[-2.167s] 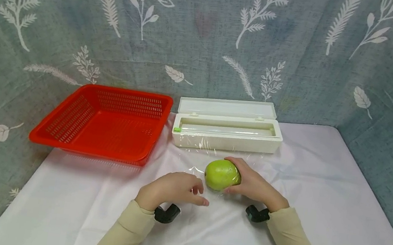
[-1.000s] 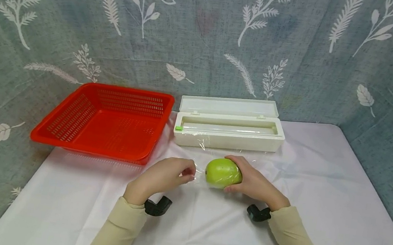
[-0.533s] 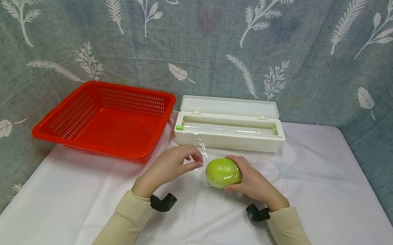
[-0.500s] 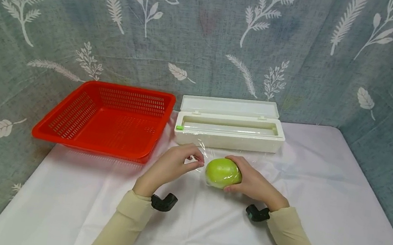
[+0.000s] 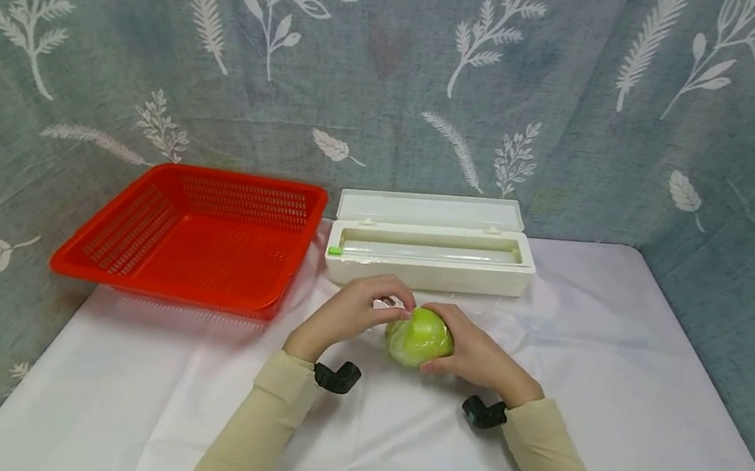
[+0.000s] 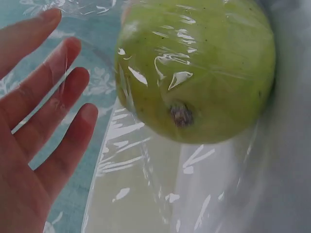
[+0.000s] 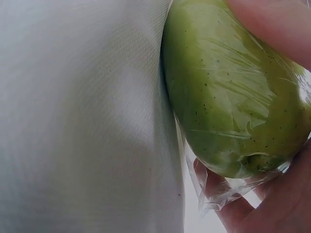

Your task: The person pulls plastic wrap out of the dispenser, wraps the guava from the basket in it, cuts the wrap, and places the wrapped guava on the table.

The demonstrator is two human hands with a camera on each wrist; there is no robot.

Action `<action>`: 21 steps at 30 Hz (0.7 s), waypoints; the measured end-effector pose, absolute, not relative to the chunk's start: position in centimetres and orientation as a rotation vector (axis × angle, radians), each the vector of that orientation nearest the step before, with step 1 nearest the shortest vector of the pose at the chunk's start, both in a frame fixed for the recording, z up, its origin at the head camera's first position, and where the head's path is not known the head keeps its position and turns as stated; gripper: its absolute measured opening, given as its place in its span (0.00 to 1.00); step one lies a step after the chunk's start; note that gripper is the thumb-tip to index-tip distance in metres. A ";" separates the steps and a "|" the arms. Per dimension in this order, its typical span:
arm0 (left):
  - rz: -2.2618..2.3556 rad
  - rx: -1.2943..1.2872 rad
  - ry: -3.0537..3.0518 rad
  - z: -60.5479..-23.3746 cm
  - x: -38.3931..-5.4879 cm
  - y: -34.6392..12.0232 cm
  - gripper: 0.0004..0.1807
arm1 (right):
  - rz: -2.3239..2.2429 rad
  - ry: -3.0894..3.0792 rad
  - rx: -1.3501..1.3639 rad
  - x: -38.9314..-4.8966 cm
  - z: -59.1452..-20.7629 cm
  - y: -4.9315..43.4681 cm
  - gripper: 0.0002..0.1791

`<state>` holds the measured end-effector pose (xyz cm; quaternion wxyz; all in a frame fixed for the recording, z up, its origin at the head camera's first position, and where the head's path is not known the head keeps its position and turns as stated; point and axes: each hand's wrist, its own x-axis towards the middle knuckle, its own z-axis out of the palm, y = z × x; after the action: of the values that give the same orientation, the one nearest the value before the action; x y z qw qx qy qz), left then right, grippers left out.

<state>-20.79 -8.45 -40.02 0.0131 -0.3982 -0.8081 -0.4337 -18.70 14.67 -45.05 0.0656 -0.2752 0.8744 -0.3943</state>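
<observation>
A speckled oval green fruit with a brown stem end lies on the white cloth, its exact kind unclear. My right hand grips it from the right, thumb at the near side and fingers at the far side. Clear cling film covers the fruit and wrinkles beneath it in the right wrist view. At the fruit's upper left, my left hand pinches the film between thumb and fingertip. The left wrist view shows the other fingers spread out, with film stretched close to them.
Behind the hands stands a white cling film box, lid raised, with a roll inside and a green slider at its left end. A red perforated basket stands at the back left. A patterned grey-green curtain hangs behind the table.
My left hand pulled back to the left, took the film, then moved right and onto the fruit, bringing the film over it. My right hand has kept its grip throughout.
</observation>
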 end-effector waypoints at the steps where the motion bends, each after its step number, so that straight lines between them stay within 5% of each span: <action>1: -1.347 -1.258 -2.513 -40.1 -21.0 -8.3 0.04 | -1.185 2.641 -0.840 -18.7 -45.1 14.6 0.47; 21: -1.586 -1.262 -2.565 -42.2 -23.5 -4.6 0.07 | -1.132 2.693 -0.903 -18.7 -45.1 14.8 0.49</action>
<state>-23.54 -4.63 -42.25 -0.0637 -0.3853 -0.7830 -0.4841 -18.74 14.79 -45.12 0.0419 -0.2951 0.8799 -0.3700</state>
